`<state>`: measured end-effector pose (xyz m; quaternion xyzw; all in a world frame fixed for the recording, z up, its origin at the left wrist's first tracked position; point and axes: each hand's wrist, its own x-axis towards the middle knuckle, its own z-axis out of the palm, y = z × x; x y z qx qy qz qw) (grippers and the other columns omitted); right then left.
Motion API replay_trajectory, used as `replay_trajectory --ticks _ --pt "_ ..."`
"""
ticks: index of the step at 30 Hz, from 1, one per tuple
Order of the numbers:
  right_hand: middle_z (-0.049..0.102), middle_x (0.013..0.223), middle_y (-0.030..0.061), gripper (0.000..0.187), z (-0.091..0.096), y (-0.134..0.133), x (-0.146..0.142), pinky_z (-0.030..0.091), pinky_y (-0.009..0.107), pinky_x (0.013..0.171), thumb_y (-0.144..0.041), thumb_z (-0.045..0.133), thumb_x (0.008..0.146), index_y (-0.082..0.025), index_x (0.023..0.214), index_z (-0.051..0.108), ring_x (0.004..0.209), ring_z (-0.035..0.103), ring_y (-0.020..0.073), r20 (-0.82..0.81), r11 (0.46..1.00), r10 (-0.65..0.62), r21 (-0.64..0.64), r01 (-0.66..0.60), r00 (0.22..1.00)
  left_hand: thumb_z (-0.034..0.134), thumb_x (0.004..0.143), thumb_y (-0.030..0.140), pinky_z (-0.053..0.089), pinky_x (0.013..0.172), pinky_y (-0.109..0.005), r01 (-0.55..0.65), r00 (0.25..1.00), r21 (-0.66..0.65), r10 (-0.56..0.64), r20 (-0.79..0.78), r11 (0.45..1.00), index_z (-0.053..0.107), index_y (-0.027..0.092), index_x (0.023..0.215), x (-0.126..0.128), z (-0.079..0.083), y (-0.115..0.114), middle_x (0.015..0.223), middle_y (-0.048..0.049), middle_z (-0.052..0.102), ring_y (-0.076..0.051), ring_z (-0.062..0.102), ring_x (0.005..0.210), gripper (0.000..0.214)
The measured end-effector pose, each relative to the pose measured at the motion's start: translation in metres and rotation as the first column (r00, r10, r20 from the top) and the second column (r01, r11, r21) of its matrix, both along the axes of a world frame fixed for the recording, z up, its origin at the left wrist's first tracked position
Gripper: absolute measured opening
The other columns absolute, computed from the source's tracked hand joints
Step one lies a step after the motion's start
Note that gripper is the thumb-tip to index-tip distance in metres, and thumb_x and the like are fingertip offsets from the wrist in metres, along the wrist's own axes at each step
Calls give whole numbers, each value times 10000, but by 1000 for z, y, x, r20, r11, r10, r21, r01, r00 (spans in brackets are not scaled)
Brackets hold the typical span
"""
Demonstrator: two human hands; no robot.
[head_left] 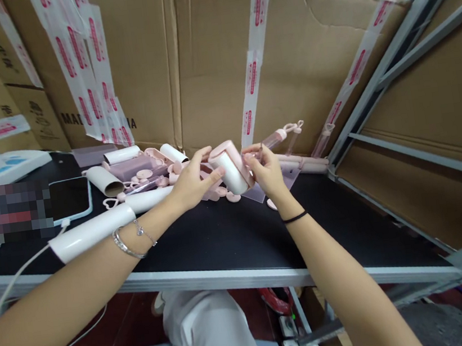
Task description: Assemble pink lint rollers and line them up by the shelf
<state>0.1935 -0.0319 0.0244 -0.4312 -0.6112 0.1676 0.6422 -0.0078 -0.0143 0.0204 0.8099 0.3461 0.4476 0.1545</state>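
Note:
A short white cylinder with a pink cap and a pink strip down its side (233, 170) is held up over the table between my two hands. My left hand (193, 182) grips its left side, thumb in front and fingers behind. On the other side, my right hand (268, 172) pinches at the pink strip with thumb and fingertips. Behind my left hand lies a pile of pink plastic parts (144, 174), with white tubes (93, 232) around it. Pink round pieces (233, 197) rest on the black surface below the cylinder.
The black tabletop (231, 241) has a metal front edge. At the left are a phone (70, 197) with a cable and a white power strip (17, 166). Clear pink-capped tubes (275, 137) lie at the right rear. A tall cardboard wall (207, 57) closes the back.

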Motion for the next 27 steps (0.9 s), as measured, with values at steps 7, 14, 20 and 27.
replay_trajectory --ticks 7,14,20,27 --pt "644 1057 34 400 7 -19 -13 468 296 756 -436 499 858 -256 1207 572 812 572 155 417 996 26 71 -61 909 622 730 462 476 739 -343 -24 995 -115 35 91 993 565 149 962 5 2 -6 836 -17 585 -190 568 786 394" --pt "573 1177 186 488 18 -20 57 488 383 814 -346 416 891 -161 1342 443 990 584 241 445 667 -596 -188 721 668 629 746 474 480 473 -248 30 853 -313 139 503 949 489 175 895 6 -9 13 826 -30 541 -136 561 641 362" --pt "642 897 257 286 -12 -14 114 505 491 718 -98 588 695 -33 962 666 885 638 360 668 203 -430 -583 786 607 652 735 436 452 402 -214 45 729 -309 180 660 950 476 164 875 4 -13 26 765 -8 522 -94 529 524 352" --pt "477 1267 239 406 -11 -87 80 403 505 921 -342 448 890 -94 1197 544 1203 439 346 676 363 -661 -91 927 325 669 717 447 459 386 -197 89 661 -320 184 727 943 502 163 897 2 -15 21 814 -20 520 -107 538 578 375"
